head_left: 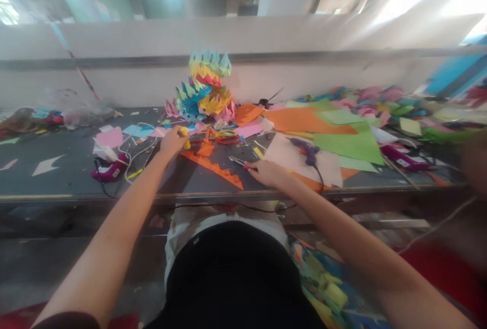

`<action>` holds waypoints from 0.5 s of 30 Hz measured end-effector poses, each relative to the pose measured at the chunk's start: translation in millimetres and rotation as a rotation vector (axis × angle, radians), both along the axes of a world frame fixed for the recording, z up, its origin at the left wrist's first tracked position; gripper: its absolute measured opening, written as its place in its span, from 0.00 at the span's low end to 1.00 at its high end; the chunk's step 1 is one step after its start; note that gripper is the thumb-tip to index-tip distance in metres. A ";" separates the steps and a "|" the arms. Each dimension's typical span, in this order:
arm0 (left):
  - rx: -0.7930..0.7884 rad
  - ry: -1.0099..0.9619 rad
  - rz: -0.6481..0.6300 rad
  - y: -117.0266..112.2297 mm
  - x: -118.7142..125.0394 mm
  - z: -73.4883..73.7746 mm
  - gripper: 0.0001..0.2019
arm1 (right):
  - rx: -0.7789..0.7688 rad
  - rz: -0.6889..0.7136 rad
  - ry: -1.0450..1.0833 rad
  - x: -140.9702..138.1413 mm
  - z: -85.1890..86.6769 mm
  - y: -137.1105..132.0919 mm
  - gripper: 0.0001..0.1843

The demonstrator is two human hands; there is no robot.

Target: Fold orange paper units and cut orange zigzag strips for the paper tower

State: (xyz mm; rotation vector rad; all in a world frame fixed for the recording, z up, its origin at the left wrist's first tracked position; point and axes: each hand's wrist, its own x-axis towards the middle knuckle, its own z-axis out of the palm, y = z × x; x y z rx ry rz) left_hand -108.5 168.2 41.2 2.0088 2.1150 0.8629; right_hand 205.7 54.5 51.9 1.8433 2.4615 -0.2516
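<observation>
My left hand is closed around a small yellow object, whose kind I cannot make out, over the dark worktable. Nearer the front edge, my right hand grips a slim hand tool with a metal tip and a red part by the fingers; blur hides its exact kind. Between the hands lies an orange paper strip with a zigzag edge. A smaller orange piece rests above it. Behind them stands a stack of colourful folded-paper crowns.
A purple glue gun with a black cord lies on pale paper at right. Orange and green sheets spread behind it. Purple boxes with cables sit at both sides. Someone's blurred arm is at far right.
</observation>
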 end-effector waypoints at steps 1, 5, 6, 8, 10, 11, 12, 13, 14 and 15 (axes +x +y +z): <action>-0.004 -0.009 -0.004 0.1 -0.1 -0.1 0.15 | 0.003 -0.009 -0.002 1.5 0.2 -2.0 0.25; -0.007 -0.017 -0.008 0.7 -0.9 -0.8 0.16 | 0.004 -0.033 -0.010 7.5 1.1 -9.0 0.24; -0.002 -0.015 -0.010 0.8 -1.1 -1.1 0.16 | 0.009 -0.031 -0.010 8.8 1.3 -10.6 0.24; 0.008 -0.015 -0.015 0.8 -1.4 -1.7 0.16 | 0.019 -0.025 -0.013 11.0 1.6 -14.1 0.24; 0.014 -0.019 -0.017 0.5 -1.7 -2.2 0.16 | 0.015 -0.025 -0.026 12.6 1.5 -18.2 0.24; 0.016 -0.021 -0.018 0.3 -1.8 -2.4 0.15 | 0.010 -0.027 -0.031 13.4 1.3 -20.6 0.24; 0.016 -0.021 -0.020 0.1 -1.8 -2.5 0.15 | 0.008 -0.035 -0.036 14.3 1.0 -23.2 0.24; 0.017 -0.020 -0.021 -0.1 -1.8 -2.5 0.15 | 0.013 -0.043 -0.038 15.5 0.6 -25.7 0.24; 0.017 -0.019 -0.022 -0.3 -1.6 -2.5 0.15 | 0.018 -0.049 -0.041 17.1 0.2 -28.2 0.23; 0.017 -0.020 -0.022 -0.6 -1.5 -2.4 0.15 | 0.025 -0.052 -0.044 19.2 -0.2 -30.3 0.23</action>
